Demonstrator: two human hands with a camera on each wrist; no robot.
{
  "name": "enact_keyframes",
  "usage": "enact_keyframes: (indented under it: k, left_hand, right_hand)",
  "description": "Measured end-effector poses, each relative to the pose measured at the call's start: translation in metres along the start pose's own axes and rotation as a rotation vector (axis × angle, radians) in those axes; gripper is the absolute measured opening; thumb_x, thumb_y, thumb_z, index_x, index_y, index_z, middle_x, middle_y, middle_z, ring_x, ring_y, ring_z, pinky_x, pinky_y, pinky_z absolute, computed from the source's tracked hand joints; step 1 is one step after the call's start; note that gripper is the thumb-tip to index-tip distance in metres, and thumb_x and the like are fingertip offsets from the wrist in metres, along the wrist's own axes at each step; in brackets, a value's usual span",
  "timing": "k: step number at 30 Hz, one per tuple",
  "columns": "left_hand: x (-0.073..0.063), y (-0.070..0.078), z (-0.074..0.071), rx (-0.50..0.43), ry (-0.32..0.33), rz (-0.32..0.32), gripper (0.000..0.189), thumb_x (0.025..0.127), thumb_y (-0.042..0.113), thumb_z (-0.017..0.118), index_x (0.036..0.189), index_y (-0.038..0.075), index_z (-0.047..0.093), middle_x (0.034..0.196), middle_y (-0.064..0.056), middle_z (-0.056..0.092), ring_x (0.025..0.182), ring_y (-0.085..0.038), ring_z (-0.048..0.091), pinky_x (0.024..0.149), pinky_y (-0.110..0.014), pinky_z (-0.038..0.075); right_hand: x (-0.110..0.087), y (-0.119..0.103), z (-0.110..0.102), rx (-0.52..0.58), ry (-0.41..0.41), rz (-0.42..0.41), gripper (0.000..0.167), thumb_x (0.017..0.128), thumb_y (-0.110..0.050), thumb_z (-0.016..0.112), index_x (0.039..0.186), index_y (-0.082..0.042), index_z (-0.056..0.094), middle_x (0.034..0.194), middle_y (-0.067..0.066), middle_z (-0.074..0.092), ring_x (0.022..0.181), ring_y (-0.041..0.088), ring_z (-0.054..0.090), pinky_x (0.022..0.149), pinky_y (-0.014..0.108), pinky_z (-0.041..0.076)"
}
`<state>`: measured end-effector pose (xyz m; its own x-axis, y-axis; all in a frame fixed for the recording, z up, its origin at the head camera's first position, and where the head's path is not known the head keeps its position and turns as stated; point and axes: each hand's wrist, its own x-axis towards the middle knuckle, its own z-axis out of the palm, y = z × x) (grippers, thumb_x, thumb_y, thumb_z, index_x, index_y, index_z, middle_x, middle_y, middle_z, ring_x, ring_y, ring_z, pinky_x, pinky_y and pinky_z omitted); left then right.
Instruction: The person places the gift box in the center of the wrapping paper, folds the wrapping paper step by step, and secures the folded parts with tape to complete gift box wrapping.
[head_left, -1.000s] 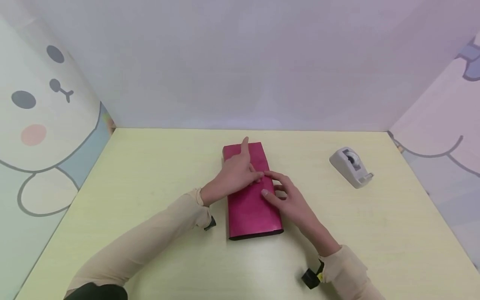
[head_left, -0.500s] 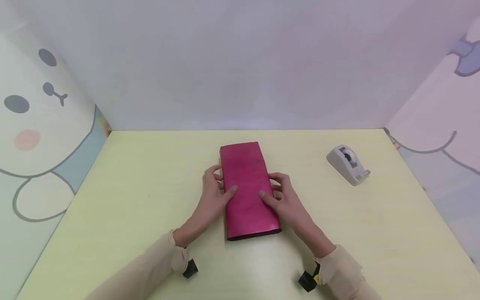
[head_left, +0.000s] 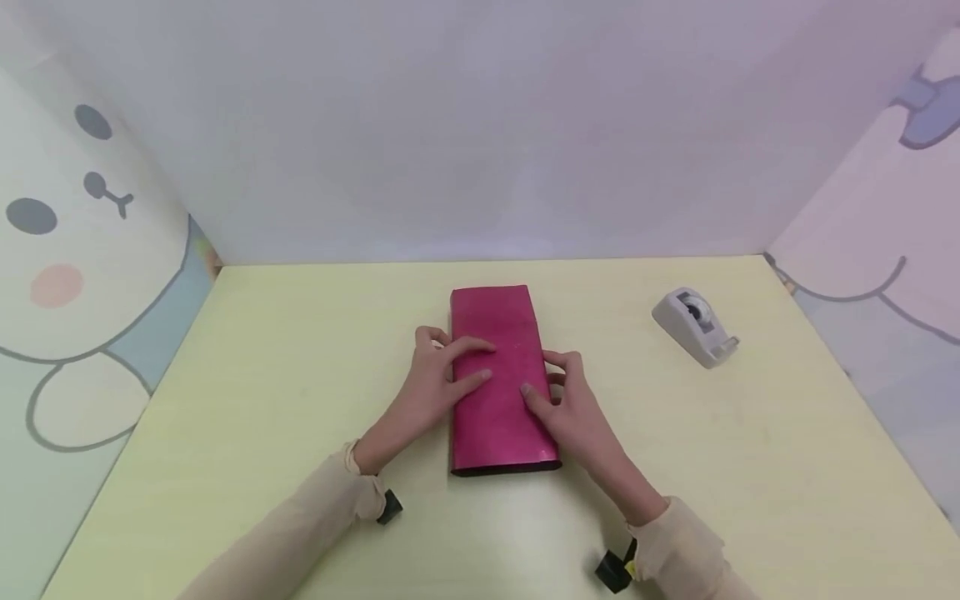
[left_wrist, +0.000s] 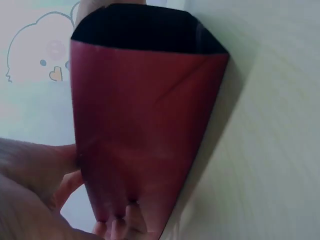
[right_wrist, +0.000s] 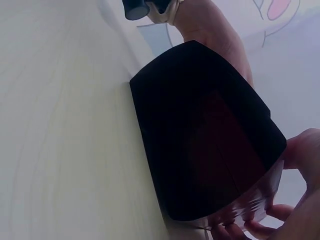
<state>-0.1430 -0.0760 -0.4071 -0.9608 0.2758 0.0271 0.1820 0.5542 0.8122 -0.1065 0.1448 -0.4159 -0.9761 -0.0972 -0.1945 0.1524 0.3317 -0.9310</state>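
Note:
A flattish magenta paper tube [head_left: 502,433] lies lengthwise on the table, its near end open. Both wrist views look into that dark mouth; the left one also shows the tube's side wall [left_wrist: 140,105]. From the left, my left hand [head_left: 426,385] grips the tube, with thumb and index finger on the top face and the other fingers along the side. Opposite it, my right hand [head_left: 581,417] holds the right edge, thumb on top and fingers against the side wall. In the right wrist view, those fingers [right_wrist: 255,227] press into the creased paper.
A grey tape dispenser [head_left: 696,327] with a roll in it stands at the back right of the pale table [head_left: 300,333]. A plain wall [head_left: 480,133] rises behind the table, and cartoon-printed panels [head_left: 82,250] flank it.
My left hand has moved from across the tube's top to its left side, and its index finger now lies on top. The tube has straightened slightly. My right hand stays at the right edge.

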Motion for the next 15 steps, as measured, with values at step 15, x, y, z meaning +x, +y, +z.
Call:
enact_keyframes:
  k: [15]
  left_hand:
    - [0.003,-0.003,-0.005,-0.028,-0.023,-0.016,0.034,0.095,0.022,0.077,0.129,0.026,0.073,0.128,-0.012,0.032,0.084,-0.022,0.055,0.075,-0.026,0.049]
  right_hand:
    - [0.014,0.008,-0.13,-0.51,0.415,-0.138,0.043,0.108,-0.03,0.054,0.138,0.002,0.055,0.135,0.029,0.063,0.119,0.046,0.064,0.096,0.06,0.051]
